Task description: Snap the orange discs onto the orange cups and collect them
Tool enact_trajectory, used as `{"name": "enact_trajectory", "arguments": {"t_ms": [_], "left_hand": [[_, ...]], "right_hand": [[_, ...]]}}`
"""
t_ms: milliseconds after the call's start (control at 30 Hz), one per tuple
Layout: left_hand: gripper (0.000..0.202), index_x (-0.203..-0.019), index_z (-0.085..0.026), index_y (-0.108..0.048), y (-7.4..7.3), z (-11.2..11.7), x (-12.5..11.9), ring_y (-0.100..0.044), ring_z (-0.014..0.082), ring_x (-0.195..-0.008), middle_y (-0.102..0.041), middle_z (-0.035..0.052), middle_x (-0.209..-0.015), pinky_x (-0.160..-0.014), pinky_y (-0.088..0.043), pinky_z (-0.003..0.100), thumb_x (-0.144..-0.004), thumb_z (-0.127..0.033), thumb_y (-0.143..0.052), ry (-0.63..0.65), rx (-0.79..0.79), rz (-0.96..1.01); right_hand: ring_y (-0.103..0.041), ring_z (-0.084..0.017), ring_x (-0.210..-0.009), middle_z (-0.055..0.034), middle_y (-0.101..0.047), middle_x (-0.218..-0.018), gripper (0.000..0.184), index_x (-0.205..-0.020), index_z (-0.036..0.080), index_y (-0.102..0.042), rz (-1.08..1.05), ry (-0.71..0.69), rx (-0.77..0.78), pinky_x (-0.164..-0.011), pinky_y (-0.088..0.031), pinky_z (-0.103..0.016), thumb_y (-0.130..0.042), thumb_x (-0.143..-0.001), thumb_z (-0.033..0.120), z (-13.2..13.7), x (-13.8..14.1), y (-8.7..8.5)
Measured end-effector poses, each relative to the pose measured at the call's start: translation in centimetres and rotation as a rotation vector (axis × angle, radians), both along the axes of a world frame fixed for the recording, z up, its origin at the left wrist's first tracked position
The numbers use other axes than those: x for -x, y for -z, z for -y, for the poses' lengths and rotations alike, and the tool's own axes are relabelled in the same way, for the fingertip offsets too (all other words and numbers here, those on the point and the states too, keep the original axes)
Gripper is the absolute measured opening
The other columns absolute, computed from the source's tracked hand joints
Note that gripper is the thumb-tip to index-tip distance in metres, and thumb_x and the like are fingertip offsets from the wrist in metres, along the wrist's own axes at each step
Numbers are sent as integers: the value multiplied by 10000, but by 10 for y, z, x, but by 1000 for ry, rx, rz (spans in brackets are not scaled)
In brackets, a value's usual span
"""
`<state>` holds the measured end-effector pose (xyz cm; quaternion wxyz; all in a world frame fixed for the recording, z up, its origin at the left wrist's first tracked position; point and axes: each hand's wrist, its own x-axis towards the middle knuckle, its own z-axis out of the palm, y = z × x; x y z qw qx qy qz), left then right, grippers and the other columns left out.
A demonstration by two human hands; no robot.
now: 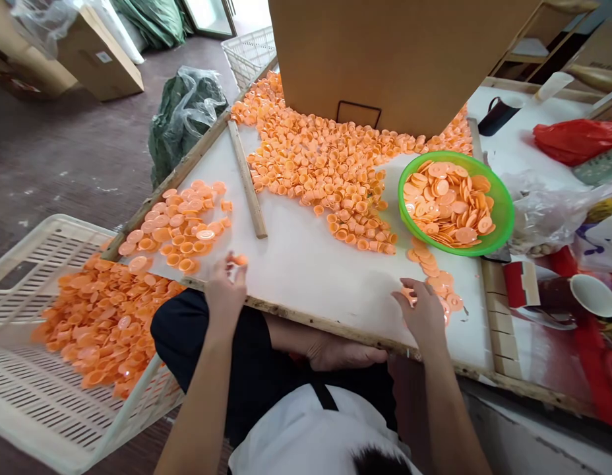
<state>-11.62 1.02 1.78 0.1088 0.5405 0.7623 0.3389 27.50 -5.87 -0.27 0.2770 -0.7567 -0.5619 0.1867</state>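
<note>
My left hand (227,285) is closed in a pinch at the table's front edge, with a small orange plastic cap (241,260) at its fingertips. Just beyond it lies a loose group of orange caps with discs fitted on some and several open ones (186,247). My right hand (423,315) hovers low over flat orange discs (442,284) scattered on the right of the table. Its thumb and forefinger are apart, and a disc shows between them. Behind that hand stands a green bowl (508,218) heaped with similar discs.
A large cardboard box (385,59) stands at the back, with a big spread of open orange caps (320,158) before it. A wooden strip (249,181) divides the white tabletop (306,251). At lower left sits a white crate (43,409) of orange pieces; a mug (578,297) is at right.
</note>
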Motion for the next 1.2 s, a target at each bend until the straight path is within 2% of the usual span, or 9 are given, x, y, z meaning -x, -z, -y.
{"name": "enact_trajectory", "arguments": {"t_ms": [67,133,200,367,533,700,867,1033,1200], "left_hand": [[496,-1246,-118,-557,-1,-12,22,-510,337,-1192,-555,181,-1259,-1058,-372,524,-791,-285,-658,-65,-47,-145],[467,-1234,-123,-569,-2,-18,17,-460,343,-1261,-545,179,-1298,-1106,-321,533,-800,-270,-659,2,-92,-174],[340,-1169,-157,-608,-2,-21,-13,-530,294,-1180,-612,138,-1203,-1063,-395,482,-843,-251,-619,183,-110,-89],[254,-1138,-192,-616,8,-37,-132,-586,227,-1053,-635,97,-1108,-919,-507,384,-889,-207,-566,640,-103,127],[273,-1163,-138,-581,19,-70,-197,-579,239,-1063,-622,124,-1122,-912,-486,364,-897,-134,-520,756,95,14],[227,-1067,-177,-616,25,-71,-190,-604,222,-949,-663,80,-974,-846,-481,340,-859,-118,-550,672,223,25],[194,-1001,-195,-648,22,-44,-167,-597,150,-743,-645,11,-793,-733,-483,276,-813,-167,-609,660,228,387],[265,-1031,-170,-660,4,-7,-158,-606,124,-727,-645,3,-774,-712,-499,247,-772,-227,-685,702,248,799],[243,-1041,-171,-658,-20,19,-153,-660,138,-779,-705,24,-840,-771,-529,271,-799,-148,-651,781,201,851]], "right_hand": [[-568,-307,-953,-143,-640,-1058,338,-1097,181,-654,154,-6,46,-831,-460,-476,-583,-813,349,3,-20,6],[-550,-321,-985,-144,-637,-1043,352,-1115,184,-655,236,-17,81,-852,-443,-479,-576,-800,319,5,-30,12],[-548,-317,-962,-142,-624,-1012,367,-1120,181,-659,264,-16,98,-844,-441,-467,-585,-787,315,4,-31,17],[-544,-306,-906,-142,-583,-960,365,-1063,178,-678,290,-14,98,-803,-444,-448,-638,-744,351,-2,-28,26],[-556,-278,-840,-111,-594,-917,308,-895,192,-635,196,17,95,-733,-451,-411,-693,-663,386,-4,-34,30],[-555,-208,-676,-54,-636,-776,251,-796,215,-585,-81,83,87,-623,-450,-346,-683,-711,429,-2,-24,21],[-560,-163,-634,-4,-628,-707,306,-807,216,-573,-597,92,33,-596,-462,-301,-747,-697,441,-10,14,4],[-536,-114,-634,29,-597,-740,261,-852,219,-578,-1108,-7,-14,-580,-449,-246,-759,-734,365,-18,57,-12],[-536,-102,-669,30,-604,-789,191,-890,235,-613,-1265,-112,-10,-594,-448,-224,-750,-771,295,-17,76,-18]]}}
